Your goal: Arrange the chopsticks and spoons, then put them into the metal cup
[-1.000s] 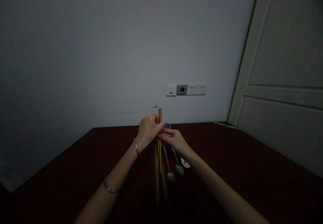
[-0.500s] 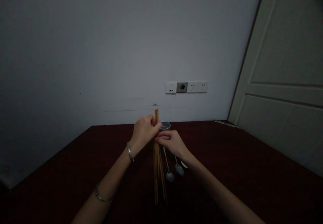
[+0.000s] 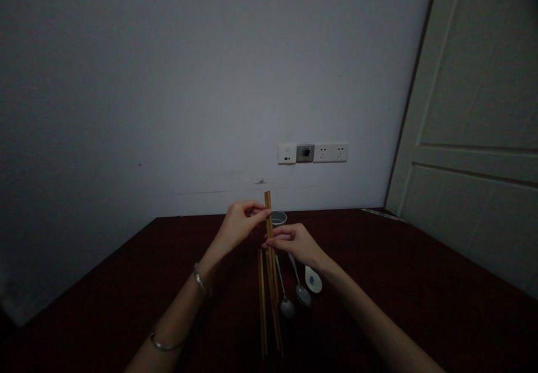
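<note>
Where the tabletop (image 3: 348, 244) extends beyond the fingers, a round grey cup (image 3: 279, 216) is positioned just behind the held chopsticks (image 3: 269, 226); its rim and part of its inner wall are exposed, its lower portion is screened by the right hand (image 3: 297, 244), and its contents cannot be made out. The held chopsticks are gripped at two points. Near the upper ends, they are pinched by the left hand (image 3: 241, 222), the thumb being pressed to the near side and the fingertips brought up narrowly behind. Directly below that grip, the same chopsticks are pinched by the right hand, its thumb and forefinger being closed to a narrow gap taken up by the wood. The upper ends are projected above both sets of fingers; the lower ends, beneath the fingers, cannot be clearly separated from the wood behind. Below and slightly left of the right fingertips, loose chopsticks (image 3: 263, 306) are laid lengthwise on the tabletop. Below and to the right of the same fingertips, a metal spoon (image 3: 287, 307) is placed, followed by a second metal spoon (image 3: 303, 295) and, nearest the right wrist, a white spoon (image 3: 313, 280) marked in blue.
</note>
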Action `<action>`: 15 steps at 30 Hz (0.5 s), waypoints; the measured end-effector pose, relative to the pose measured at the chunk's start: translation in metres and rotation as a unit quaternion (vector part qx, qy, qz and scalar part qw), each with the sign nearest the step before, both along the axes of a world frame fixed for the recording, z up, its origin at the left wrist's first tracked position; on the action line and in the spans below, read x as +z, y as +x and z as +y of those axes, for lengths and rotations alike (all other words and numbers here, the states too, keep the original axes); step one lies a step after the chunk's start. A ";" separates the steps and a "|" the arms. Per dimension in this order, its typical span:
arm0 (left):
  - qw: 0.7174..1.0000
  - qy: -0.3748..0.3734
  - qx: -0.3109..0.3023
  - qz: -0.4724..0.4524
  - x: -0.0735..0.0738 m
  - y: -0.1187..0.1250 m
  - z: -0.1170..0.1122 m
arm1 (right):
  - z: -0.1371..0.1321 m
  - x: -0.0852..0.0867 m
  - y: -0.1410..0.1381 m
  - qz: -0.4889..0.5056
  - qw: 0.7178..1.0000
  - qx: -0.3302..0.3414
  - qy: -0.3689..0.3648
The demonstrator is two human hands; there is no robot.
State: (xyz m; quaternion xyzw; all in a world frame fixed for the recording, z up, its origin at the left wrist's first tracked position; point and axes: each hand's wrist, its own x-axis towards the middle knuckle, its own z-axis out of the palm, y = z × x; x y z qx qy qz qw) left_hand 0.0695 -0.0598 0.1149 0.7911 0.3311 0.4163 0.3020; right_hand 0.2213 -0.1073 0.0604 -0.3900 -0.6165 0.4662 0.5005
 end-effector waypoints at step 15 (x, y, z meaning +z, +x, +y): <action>0.989 -0.124 -0.059 -0.056 0.004 0.003 -0.012 | 0.000 -0.001 0.009 -0.021 0.997 0.057 -0.036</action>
